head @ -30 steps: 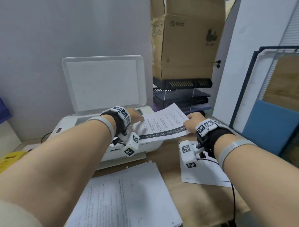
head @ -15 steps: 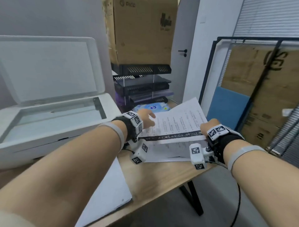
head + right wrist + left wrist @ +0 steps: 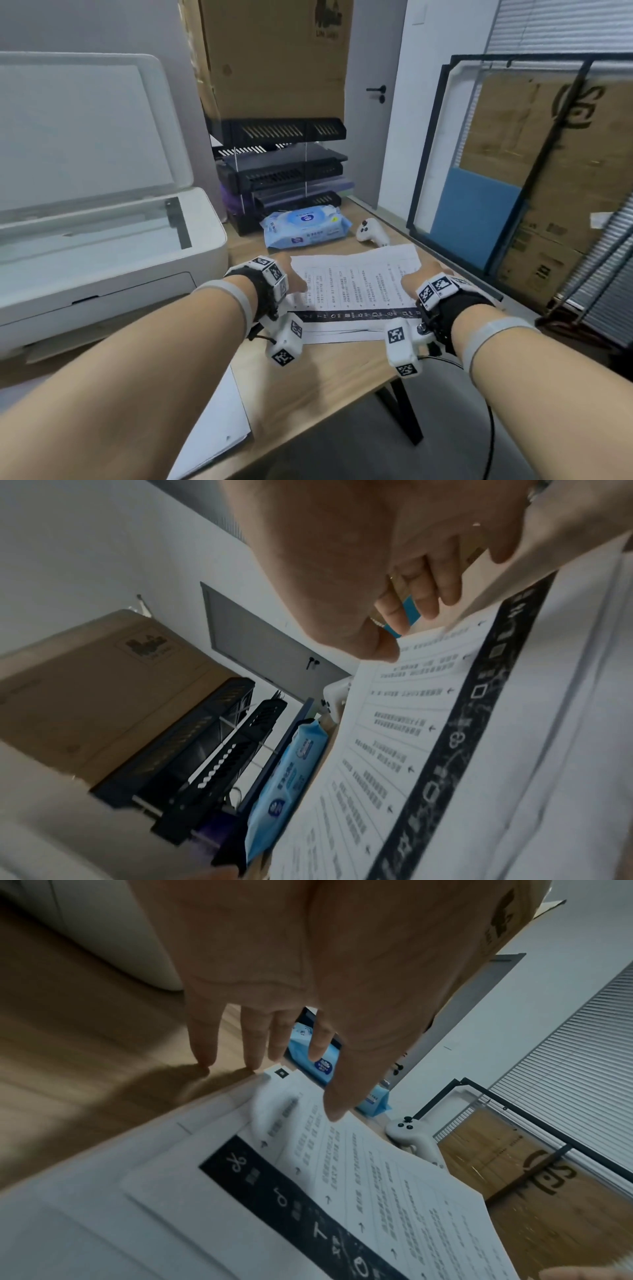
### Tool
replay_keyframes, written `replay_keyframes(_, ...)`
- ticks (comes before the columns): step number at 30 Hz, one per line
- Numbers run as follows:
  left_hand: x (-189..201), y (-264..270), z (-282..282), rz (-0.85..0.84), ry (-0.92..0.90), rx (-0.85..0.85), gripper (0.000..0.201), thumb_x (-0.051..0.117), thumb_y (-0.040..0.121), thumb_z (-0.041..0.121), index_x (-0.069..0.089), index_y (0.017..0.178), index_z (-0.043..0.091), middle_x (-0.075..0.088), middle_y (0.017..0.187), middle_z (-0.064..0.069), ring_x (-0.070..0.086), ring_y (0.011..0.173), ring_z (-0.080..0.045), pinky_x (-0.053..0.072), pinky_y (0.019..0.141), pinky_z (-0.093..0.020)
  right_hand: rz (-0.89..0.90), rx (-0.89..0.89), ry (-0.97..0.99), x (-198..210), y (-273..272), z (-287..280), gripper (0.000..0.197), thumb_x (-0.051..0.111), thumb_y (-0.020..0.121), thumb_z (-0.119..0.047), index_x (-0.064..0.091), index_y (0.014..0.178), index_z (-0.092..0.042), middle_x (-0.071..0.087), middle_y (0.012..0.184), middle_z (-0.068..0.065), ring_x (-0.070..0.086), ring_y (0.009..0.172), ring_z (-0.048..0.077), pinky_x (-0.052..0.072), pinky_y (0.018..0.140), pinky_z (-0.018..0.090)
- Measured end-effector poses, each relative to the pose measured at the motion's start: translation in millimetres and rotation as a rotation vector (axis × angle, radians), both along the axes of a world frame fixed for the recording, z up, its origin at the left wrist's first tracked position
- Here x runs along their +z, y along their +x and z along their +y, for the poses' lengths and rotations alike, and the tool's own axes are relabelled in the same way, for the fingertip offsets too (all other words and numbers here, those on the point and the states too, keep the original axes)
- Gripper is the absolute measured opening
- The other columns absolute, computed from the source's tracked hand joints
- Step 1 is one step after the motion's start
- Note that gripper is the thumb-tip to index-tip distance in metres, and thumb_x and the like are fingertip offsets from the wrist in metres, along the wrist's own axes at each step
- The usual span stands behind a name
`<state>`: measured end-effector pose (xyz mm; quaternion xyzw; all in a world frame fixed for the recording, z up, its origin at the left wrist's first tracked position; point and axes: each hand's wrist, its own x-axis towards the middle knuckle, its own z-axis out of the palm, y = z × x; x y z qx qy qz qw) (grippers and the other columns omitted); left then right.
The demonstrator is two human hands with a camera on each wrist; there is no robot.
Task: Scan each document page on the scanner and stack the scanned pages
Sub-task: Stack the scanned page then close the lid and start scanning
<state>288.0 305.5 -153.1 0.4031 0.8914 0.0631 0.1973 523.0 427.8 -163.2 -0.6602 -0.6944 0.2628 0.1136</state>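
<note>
The printed page [image 3: 356, 284] with a black band along its near edge lies almost flat on a stack of pages [image 3: 342, 334] at the right of the wooden table. My left hand [image 3: 291, 277] is at the page's left edge with straight fingers [image 3: 205, 1056] touching the table and the thumb [image 3: 337, 1110] on the page [image 3: 394, 1191]. My right hand [image 3: 423, 277] pinches the page's right edge between thumb [image 3: 383, 647] and curled fingers [image 3: 424, 601]. The white scanner [image 3: 102, 284] stands at the left with its lid [image 3: 78, 130] up and its glass bare.
Another stack of sheets [image 3: 222, 421] lies near the front edge, partly under my left forearm. Behind the page are a blue wipes pack [image 3: 305, 228], a white controller [image 3: 371, 233] and a black tray rack [image 3: 284, 164] under a cardboard box [image 3: 274, 58]. Framed panels [image 3: 513, 171] lean at the right.
Both hands carried the page from the scanner to the right and lowered it onto the stack. The view turned right with them. The left hand's grip has loosened.
</note>
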Motion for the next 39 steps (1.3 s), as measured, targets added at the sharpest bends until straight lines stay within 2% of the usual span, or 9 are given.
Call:
replay_keyframes(4, 15.4, -3.8, -27.2, -0.034, 0.028, -0.032, 0.065, 0.073, 0.079, 0.042, 0.049, 0.135, 0.019, 0.061, 0.126, -0.006, 0.06, 0.112, -0.028, 0.05, 0.098, -0.041, 0.047, 0.091, 0.071, 19.1, -20.4, -29.3, 0.018, 0.055, 0.088, -0.021, 0.064, 0.099, -0.009, 0.065, 0.095, 0.012, 0.061, 0.086, 0.032, 0.051, 0.077, 0.032)
replay_keyframes(7, 25.4, -12.5, -73.5, -0.09, 0.033, -0.011, 0.042, 0.072, 0.08, 0.037, 0.065, 0.119, 0.022, 0.065, 0.114, 0.0, 0.061, 0.106, -0.022, 0.049, 0.098, -0.035, 0.274, 0.273, -0.252, 24.7, -50.4, -72.9, 0.012, 0.052, 0.093, -0.006, 0.062, 0.087, -0.003, 0.065, 0.075, 0.015, 0.062, 0.061, 0.03, 0.055, 0.069, 0.036)
replay_keyframes(12, 25.9, -36.8, -162.2, -0.068, 0.049, 0.054, 0.027, 0.076, 0.078, 0.03, 0.072, 0.1, 0.014, 0.065, 0.076, 0.002, 0.058, 0.07, -0.017, 0.049, 0.064, -0.023, 0.062, 0.702, -0.472, 26.2, -104.7, -146.5, 0.011, 0.061, 0.091, -0.015, 0.061, 0.096, -0.005, 0.068, 0.08, 0.009, 0.052, 0.064, 0.022, 0.041, 0.05, 0.022)
replay_keyframes(17, 20.4, -38.3, -244.2, -0.104, -0.085, 0.145, 0.03, 0.077, 0.079, 0.03, 0.068, 0.104, 0.017, 0.068, 0.088, 0.001, 0.058, 0.076, -0.015, 0.049, 0.061, -0.022, 0.025, 0.756, -0.489, 19.0, -129.7, -202.9, 0.012, 0.057, 0.092, -0.013, 0.051, 0.082, -0.01, 0.055, 0.073, 0.009, 0.043, 0.048, 0.017, 0.037, 0.045, 0.019)
replay_keyframes(20, 14.0, -32.4, -276.6, -0.249, -0.065, 0.177, 0.036, 0.074, 0.082, 0.018, 0.065, 0.115, 0.026, 0.066, 0.11, -0.001, 0.062, 0.09, -0.016, 0.057, 0.07, -0.027, 0.074, 0.706, -0.475, 15.1, -135.9, -225.5, 0.017, 0.055, 0.092, -0.008, 0.048, 0.077, -0.011, 0.05, 0.062, 0.008, 0.044, 0.051, 0.02, 0.039, 0.058, 0.028)
replay_keyframes(24, 10.6, -24.2, -287.2, -0.216, -0.029, 0.119, 0.051, 0.063, 0.087, 0.005, 0.056, 0.133, 0.023, 0.061, 0.126, -0.005, 0.06, 0.101, -0.018, 0.053, 0.08, -0.027, -0.065, 0.795, -0.155, 21.8, -135.1, -241.4, 0.016, 0.063, 0.088, -0.021, 0.073, 0.084, -0.009, 0.073, 0.075, 0.005, 0.066, 0.066, 0.02, 0.047, 0.058, 0.021)
replay_keyframes(32, 13.6, -9.8, -299.5, -0.263, 0.045, 0.129, 0.053, 0.066, 0.088, 0.01, 0.051, 0.137, 0.022, 0.057, 0.136, -0.001, 0.055, 0.122, -0.02, 0.045, 0.104, -0.036, 0.009, 0.834, -0.225, 21.7, -128.1, -258.5, 0.008, 0.066, 0.077, -0.009, 0.063, 0.07, -0.005, 0.069, 0.076, 0.015, 0.07, 0.069, 0.033, 0.06, 0.069, 0.057)
replay_keyframes(36, 20.5, -8.2, -312.5, -0.189, 0.208, 0.244, 0.052, 0.072, 0.084, 0.019, 0.055, 0.133, 0.025, 0.057, 0.131, -0.003, 0.058, 0.116, -0.022, 0.048, 0.096, -0.032, 0.034, 0.859, -0.124, 37.4, -126.6, -263.7, 0.018, 0.055, 0.088, -0.007, 0.073, 0.092, -0.004, 0.075, 0.094, 0.015, 0.068, 0.076, 0.028, 0.057, 0.07, 0.031)
replay_keyframes(39, 35.8, -17.7, -331.7, -0.145, 0.347, 0.382, 0.059, 0.076, 0.081, 0.023, 0.051, 0.135, 0.026, 0.054, 0.134, -0.007, 0.057, 0.116, -0.023, 0.044, 0.089, -0.026, 0.082, 0.863, -0.022, 57.3, -123.8, -259.9, 0.02, 0.052, 0.092, -0.009, 0.071, 0.097, -0.009, 0.07, 0.093, 0.012, 0.064, 0.079, 0.029, 0.052, 0.065, 0.032)
